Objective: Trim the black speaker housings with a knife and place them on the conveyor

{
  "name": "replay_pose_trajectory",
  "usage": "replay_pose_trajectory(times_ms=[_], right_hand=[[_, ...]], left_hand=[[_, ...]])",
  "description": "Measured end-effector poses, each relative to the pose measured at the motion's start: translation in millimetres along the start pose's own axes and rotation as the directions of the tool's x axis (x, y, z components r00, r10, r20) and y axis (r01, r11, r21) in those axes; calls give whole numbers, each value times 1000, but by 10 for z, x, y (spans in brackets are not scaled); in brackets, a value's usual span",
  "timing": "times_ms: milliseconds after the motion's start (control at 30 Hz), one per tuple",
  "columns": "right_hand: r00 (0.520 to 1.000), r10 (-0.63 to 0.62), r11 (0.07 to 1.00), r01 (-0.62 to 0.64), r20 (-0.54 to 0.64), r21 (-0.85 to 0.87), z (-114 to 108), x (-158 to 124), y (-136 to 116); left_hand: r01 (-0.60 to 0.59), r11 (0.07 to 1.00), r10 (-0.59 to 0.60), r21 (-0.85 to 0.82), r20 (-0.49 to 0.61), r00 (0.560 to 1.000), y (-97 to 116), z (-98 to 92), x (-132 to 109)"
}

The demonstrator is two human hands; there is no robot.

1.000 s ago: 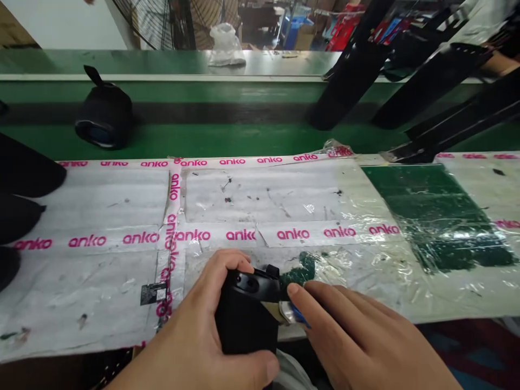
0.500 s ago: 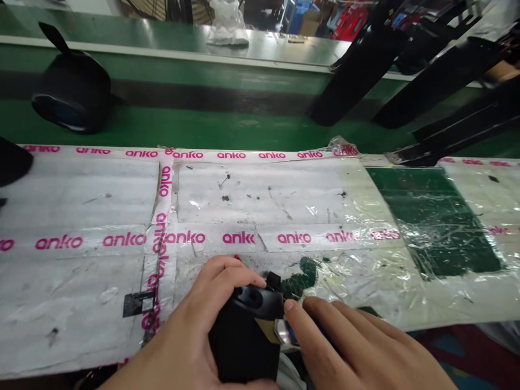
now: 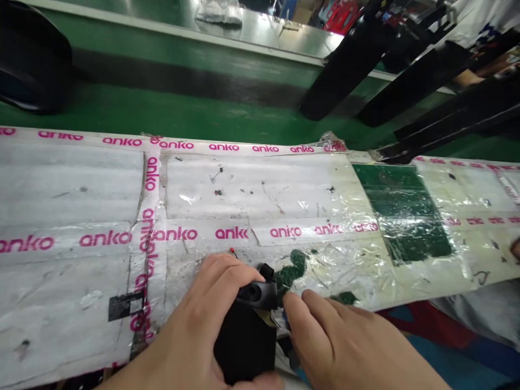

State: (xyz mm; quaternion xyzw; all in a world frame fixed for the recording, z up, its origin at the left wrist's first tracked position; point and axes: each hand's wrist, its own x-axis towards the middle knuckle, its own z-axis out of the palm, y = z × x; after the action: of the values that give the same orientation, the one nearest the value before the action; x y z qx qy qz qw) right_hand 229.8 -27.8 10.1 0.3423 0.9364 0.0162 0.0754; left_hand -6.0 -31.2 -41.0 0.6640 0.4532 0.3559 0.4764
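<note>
My left hand (image 3: 195, 330) is wrapped round a black plastic part (image 3: 247, 336) at the near edge of the workbench (image 3: 81, 216), fingers curled over its top. My right hand (image 3: 349, 346) lies against the part's right side, its fingertips pressed on a small silvery-blue piece (image 3: 283, 320) there. What that small piece is I cannot make out. A short black tab sticks up at the part's top.
The workbench is covered in white foam sheet with pink "anko" tape and crinkled clear film, with green patches (image 3: 402, 216) at right. Behind runs a green conveyor (image 3: 182, 116) with a black rounded housing (image 3: 28, 59) at far left. Long black parts (image 3: 406, 81) lean at back right.
The view has swung down and to the right, so the bench and black housing slid left. Both hands stay on the black part, the right fingertips edging closer to it.
</note>
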Motion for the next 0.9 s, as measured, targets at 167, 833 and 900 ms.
replay_pose_trajectory(times_ms=[167,833,900], right_hand=[[988,26,989,-49,153,142,-308,203,96],[994,28,993,-15,-108,114,6,-28,115],[994,26,993,-14,-108,116,-6,6,114]], left_hand=[[157,987,-157,-26,-10,988,232,7,81],[265,958,-272,-108,-49,961,232,7,-47],[276,954,-283,-117,-51,958,240,11,-42]])
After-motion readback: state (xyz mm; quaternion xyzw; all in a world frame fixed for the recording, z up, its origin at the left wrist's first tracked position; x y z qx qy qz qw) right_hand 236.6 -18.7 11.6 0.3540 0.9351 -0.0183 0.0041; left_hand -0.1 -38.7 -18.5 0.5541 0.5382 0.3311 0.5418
